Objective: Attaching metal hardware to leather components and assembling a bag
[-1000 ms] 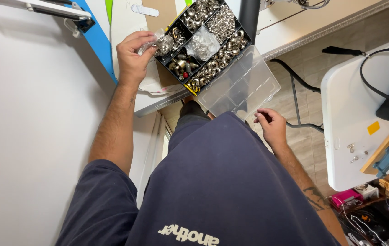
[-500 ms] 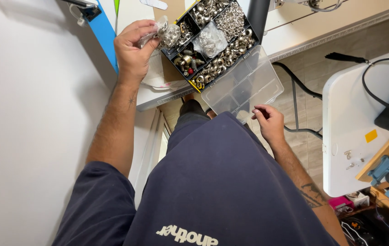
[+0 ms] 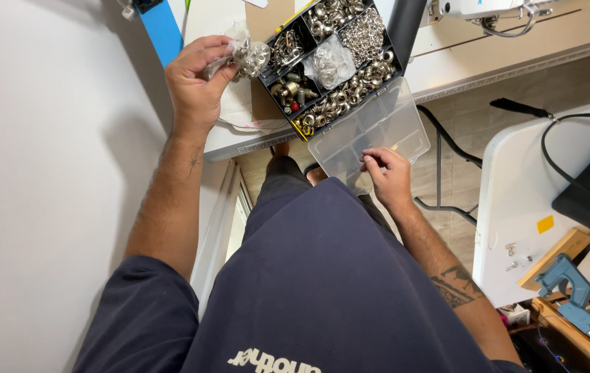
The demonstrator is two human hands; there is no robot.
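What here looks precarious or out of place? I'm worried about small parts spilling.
The organizer box sits at the table's edge, its clear lid hanging open past it. No parts appear spilled.

We see a small clear bag (image 3: 243, 56) of silver metal rings pinched in our left hand (image 3: 194, 83), just left of the open black parts box (image 3: 329, 59); its clear lid (image 3: 371, 131) hangs down, touching our right hand (image 3: 386, 176).

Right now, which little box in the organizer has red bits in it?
The compartment on the left side of the black plastic organizer box, nearest the left hand. It alone shows red pieces among brassy parts; the others hold only silvery metal hardware.
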